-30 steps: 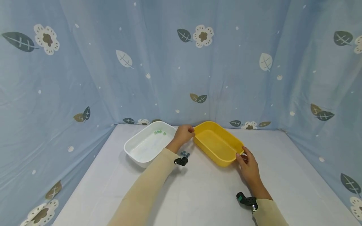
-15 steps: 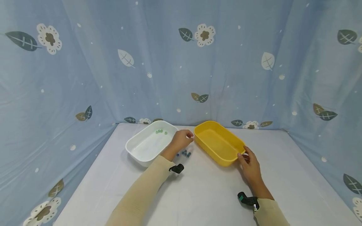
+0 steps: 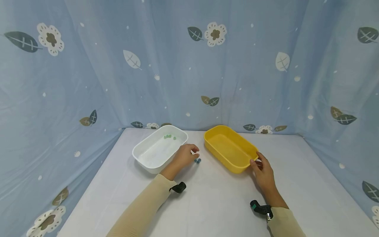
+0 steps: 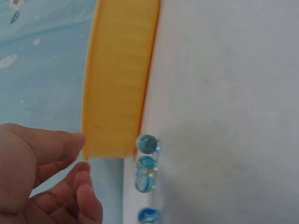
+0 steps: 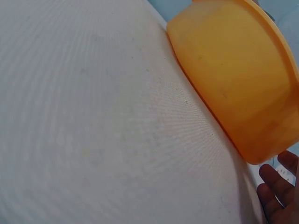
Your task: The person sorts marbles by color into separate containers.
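My left hand point(image 3: 184, 155) hovers over the white cloth, thumb and fingers bent with a gap between them and nothing held. Just by its fingertips lie several blue glass marbles point(image 3: 197, 161), which show as swirled blue balls point(image 4: 147, 144) in the left wrist view. At the near right corner of a yellow plastic basin point(image 3: 228, 149), my right hand point(image 3: 264, 171) grips the rim with thumb and forefinger. The other right fingers point(image 5: 275, 182) hang loosely curled below the rim in the right wrist view. No marbles show inside the yellow basin.
A white basin point(image 3: 148, 154) stands left of the yellow one, behind my left forearm, with several green marbles point(image 3: 168, 136) at its far end. A blue patterned curtain point(image 3: 171, 82) hangs along the back and sides of the white-covered table point(image 3: 207, 204).
My left hand has let go of the yellow basin's far left corner and come nearer, down and leftward to the blue marbles. The right hand stays at the basin's rim.
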{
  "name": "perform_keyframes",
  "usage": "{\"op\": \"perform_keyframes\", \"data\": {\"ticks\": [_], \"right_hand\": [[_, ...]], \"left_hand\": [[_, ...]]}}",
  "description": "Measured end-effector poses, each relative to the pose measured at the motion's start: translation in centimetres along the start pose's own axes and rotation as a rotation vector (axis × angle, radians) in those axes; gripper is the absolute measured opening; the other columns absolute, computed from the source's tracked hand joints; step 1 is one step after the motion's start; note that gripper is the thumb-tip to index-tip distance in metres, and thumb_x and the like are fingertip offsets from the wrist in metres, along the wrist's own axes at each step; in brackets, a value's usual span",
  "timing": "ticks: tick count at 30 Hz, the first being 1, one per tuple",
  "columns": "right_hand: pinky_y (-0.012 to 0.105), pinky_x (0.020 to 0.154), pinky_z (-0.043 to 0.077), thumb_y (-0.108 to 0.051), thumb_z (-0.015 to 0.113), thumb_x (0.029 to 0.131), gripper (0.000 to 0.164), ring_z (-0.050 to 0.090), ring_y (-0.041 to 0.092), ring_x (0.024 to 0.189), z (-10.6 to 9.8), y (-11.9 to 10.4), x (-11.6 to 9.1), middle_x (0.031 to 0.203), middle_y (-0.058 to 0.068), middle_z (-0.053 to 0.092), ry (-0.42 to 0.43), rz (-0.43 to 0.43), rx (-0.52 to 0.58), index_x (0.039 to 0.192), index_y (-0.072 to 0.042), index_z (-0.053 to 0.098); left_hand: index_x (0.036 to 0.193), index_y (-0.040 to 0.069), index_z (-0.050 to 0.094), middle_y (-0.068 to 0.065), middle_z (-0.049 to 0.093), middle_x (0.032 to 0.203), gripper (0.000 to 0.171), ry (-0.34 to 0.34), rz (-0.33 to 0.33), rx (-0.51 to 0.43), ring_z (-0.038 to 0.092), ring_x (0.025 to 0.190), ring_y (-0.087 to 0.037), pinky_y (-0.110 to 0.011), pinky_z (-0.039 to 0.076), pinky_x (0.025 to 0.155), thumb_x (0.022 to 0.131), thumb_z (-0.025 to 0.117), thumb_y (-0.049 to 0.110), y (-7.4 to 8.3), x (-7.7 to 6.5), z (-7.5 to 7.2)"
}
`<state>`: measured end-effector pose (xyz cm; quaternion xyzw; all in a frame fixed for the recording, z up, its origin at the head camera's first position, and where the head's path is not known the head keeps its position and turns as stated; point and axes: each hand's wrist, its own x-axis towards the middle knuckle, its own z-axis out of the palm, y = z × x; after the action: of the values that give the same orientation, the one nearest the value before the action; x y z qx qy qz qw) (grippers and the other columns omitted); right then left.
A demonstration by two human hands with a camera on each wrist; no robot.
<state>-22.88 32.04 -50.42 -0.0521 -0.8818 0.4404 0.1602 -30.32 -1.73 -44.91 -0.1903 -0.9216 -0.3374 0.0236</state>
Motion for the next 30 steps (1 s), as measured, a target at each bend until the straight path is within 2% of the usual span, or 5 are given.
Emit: {"op": "perform_keyframes", "data": {"ticks": [6, 12, 15, 21, 30], "right_hand": [[0.055, 0.101, 0.038, -0.051, 0.045, 0.100, 0.070, 0.045, 0.038, 0.122, -0.1, 0.2, 0.0, 0.147, 0.019, 0.036, -0.005, 0.009, -0.012, 0.154, -0.012, 0.025], [0.055, 0.101, 0.038, -0.053, 0.045, 0.099, 0.071, 0.045, 0.037, 0.122, -0.1, 0.5, -0.2, 0.148, 0.018, 0.035, 0.004, 0.023, -0.006, 0.155, -0.014, 0.025], [0.054, 0.102, 0.038, -0.053, 0.045, 0.099, 0.071, 0.045, 0.037, 0.124, 0.1, 0.5, -0.2, 0.149, 0.018, 0.034, 0.001, 0.031, -0.006, 0.155, -0.014, 0.024], [0.054, 0.102, 0.038, -0.053, 0.046, 0.099, 0.071, 0.044, 0.037, 0.124, 0.2, 0.2, -0.2, 0.149, 0.018, 0.034, 0.000, 0.053, -0.009, 0.155, -0.015, 0.024], [0.054, 0.102, 0.038, -0.049, 0.047, 0.100, 0.068, 0.046, 0.037, 0.122, 0.2, 0.1, 0.0, 0.148, 0.018, 0.035, 0.007, 0.036, -0.017, 0.154, -0.014, 0.026]], "left_hand": [[0.106, 0.013, 0.071, 0.001, 0.065, 0.100, 0.018, -0.043, -0.040, 0.031, 0.058, 0.084, -0.015, -0.029, 0.050, 0.076, 0.089, 0.072, 0.018, -0.7, -1.2, 0.4], [0.108, 0.014, 0.070, -0.002, 0.065, 0.109, 0.020, -0.086, -0.084, 0.060, 0.058, 0.102, -0.018, -0.037, 0.048, 0.088, 0.089, 0.071, 0.019, -0.9, -2.0, 0.7], [0.110, 0.013, 0.070, -0.002, 0.064, 0.112, 0.022, -0.091, -0.099, 0.059, 0.058, 0.105, -0.019, -0.038, 0.048, 0.090, 0.089, 0.070, 0.019, -1.0, -2.4, 0.6], [0.110, 0.014, 0.071, -0.002, 0.065, 0.109, 0.023, -0.077, -0.082, 0.091, 0.059, 0.105, -0.021, -0.038, 0.048, 0.088, 0.087, 0.072, 0.018, -1.4, -2.4, 0.7], [0.106, 0.014, 0.072, 0.001, 0.066, 0.103, 0.022, -0.060, -0.073, 0.132, 0.060, 0.099, -0.019, -0.037, 0.048, 0.087, 0.084, 0.073, 0.015, -2.0, -1.8, 1.0]]}}
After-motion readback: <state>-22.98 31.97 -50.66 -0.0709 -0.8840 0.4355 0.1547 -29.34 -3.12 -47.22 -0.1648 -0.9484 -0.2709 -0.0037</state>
